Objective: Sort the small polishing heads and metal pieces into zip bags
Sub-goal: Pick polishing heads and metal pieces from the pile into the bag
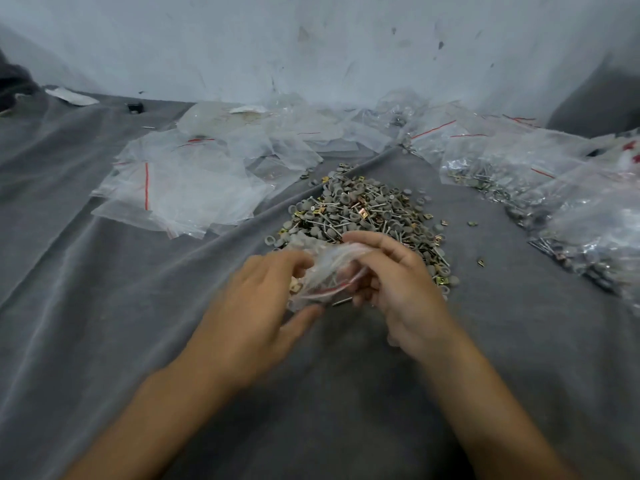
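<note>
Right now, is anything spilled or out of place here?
Minor only: two metal clips lie on the grey cloth apart from the main pile, to its right. Nothing else stands out.

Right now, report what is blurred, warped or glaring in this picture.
Head view: the left hand, right hand and the zip bag they hold are motion-blurred; the parts pile behind is sharper; the wide lens bows the wall at its base; light is soft; the filled bags glint.
</note>
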A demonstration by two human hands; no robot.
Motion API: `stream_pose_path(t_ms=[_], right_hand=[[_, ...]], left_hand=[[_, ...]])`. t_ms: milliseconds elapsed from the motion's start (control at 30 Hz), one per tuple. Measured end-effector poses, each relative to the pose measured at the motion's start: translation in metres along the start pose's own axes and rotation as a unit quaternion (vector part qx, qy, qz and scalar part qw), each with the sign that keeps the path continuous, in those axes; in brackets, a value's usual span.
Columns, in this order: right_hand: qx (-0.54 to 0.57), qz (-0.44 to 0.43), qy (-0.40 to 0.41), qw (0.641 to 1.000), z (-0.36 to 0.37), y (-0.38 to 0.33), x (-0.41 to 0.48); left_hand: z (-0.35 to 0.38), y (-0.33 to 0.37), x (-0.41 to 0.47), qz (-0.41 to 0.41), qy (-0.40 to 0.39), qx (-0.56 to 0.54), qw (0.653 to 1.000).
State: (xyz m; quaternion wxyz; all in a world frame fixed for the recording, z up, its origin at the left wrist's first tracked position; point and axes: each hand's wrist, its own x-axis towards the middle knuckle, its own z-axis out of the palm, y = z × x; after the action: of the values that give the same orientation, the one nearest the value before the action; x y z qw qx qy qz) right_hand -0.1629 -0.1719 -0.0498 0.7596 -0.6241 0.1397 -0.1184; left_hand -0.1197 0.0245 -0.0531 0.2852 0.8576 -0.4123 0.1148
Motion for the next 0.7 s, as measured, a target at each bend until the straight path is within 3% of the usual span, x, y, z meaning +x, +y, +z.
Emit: stream_pose_path(t_ms=[100, 200, 333, 433, 533, 700], right_hand=[[0.089, -0.017, -0.069, 0.993, -0.009, -0.006, 0.001], [0.076, -0.049, -0.093, 0.992, -0.014, -0.006, 0.003], [0.047, -0.124, -0.156, 0.979, -0.013, -0.006, -0.002], [0.074, -0.119, -0.228, 0.964, -0.007, -0.01, -0.009], [0.023, -0.094, -0.202, 0.975, -0.003, -0.007, -0.01], [0.036, -0.078, -0.125, 0.988, 0.001, -0.005, -0.013]], left_hand=[[-0.008, 0.002, 0.007, -0.035, 0.117, -0.106, 0.987], [-0.018, 0.011, 0.011, -0.065, 0.173, -0.248, 0.951], [-0.025, 0.026, 0.009, -0.072, 0.2, -0.359, 0.909], [-0.026, 0.026, 0.01, -0.11, 0.195, -0.402, 0.888], [-0.023, 0.024, 0.013, -0.15, 0.163, -0.443, 0.869], [-0.021, 0.021, 0.015, -0.138, 0.145, -0.427, 0.882]])
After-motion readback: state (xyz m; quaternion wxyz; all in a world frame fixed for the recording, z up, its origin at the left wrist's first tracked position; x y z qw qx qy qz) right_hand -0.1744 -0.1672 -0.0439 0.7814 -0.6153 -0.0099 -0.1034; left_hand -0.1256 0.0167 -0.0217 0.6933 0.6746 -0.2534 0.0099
